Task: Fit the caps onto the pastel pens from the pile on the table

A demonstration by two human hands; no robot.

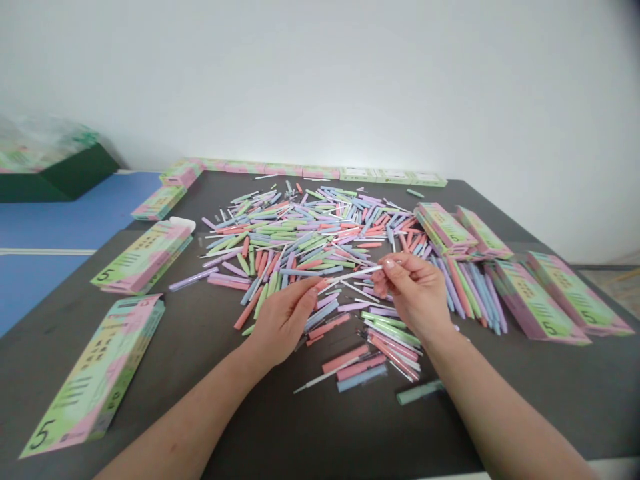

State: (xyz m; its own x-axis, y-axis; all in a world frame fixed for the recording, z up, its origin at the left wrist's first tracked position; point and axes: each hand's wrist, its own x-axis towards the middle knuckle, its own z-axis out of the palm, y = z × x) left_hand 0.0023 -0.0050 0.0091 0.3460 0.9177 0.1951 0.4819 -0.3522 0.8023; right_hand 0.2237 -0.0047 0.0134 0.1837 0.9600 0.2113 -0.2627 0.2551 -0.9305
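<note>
My left hand (287, 317) is closed, its thumb and finger pinching a small coral pen part (321, 285) near the middle of the table. From there a thin white pen refill (353, 274) slants up to my right hand (415, 287), whose thumb and fingertips pinch its other end. Whether the refill's tip sits inside the coral part is hidden by my left fingers. Beneath both hands spreads a heap of pen barrels (295, 230) in green, purple, blue and coral, mixed with white refills. Closer to me lie loose coral barrels (360, 367) and a blue barrel (361, 378).
Printed pen boxes stand on the dark table (280, 427): a near-left box (95, 367), another left box (145, 257), right-hand boxes (543, 303) and a row of boxes (285, 169) along the back. A dark green bin (60, 175) rests on a blue surface (40, 223).
</note>
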